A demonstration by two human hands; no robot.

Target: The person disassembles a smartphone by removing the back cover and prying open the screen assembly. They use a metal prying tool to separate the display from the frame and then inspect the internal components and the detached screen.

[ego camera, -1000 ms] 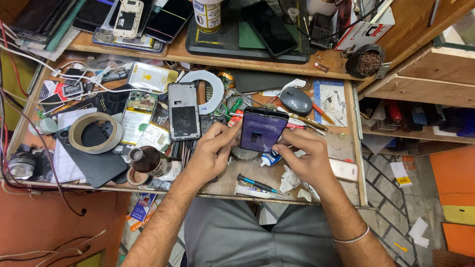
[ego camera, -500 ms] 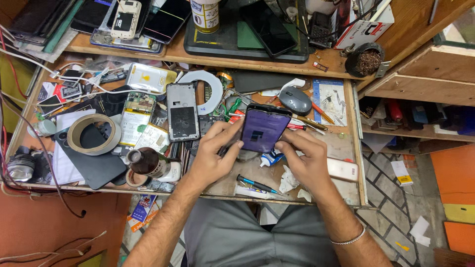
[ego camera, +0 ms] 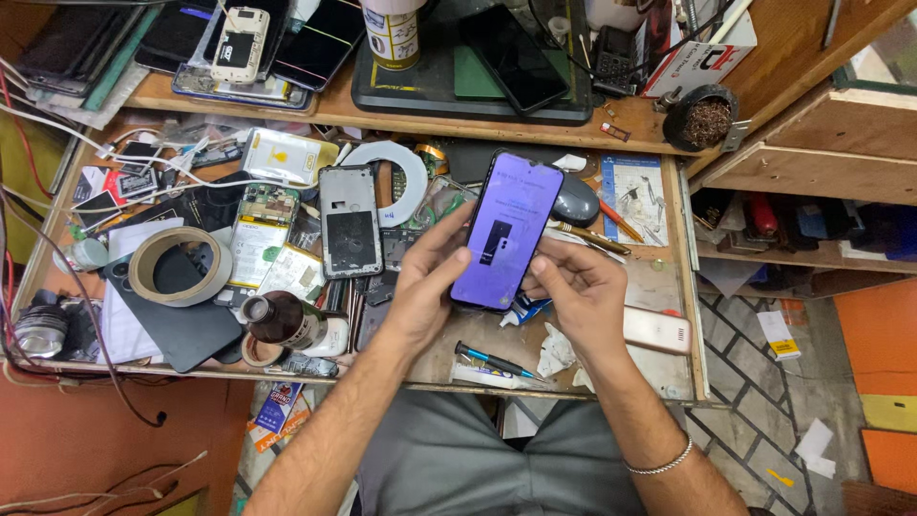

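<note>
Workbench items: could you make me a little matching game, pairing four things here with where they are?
Things:
1. lit smartphone
2. tape roll
3. small screwdriver
4. brown bottle

Places:
A. lying on the bench below the hands
B. held up in both hands
C. lying on its side, right of the tape roll
D. flat on a dark pad at the bench's left

Pairs: 1-B, 2-D, 3-A, 4-C

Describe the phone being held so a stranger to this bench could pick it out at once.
Start at the cluttered wooden workbench and look to its middle, above the person's lap. There the left hand and right hand hold a smartphone tilted up off the bench. Unlike the dark, opened phone shell lying to its left, its screen is lit purple.
</note>
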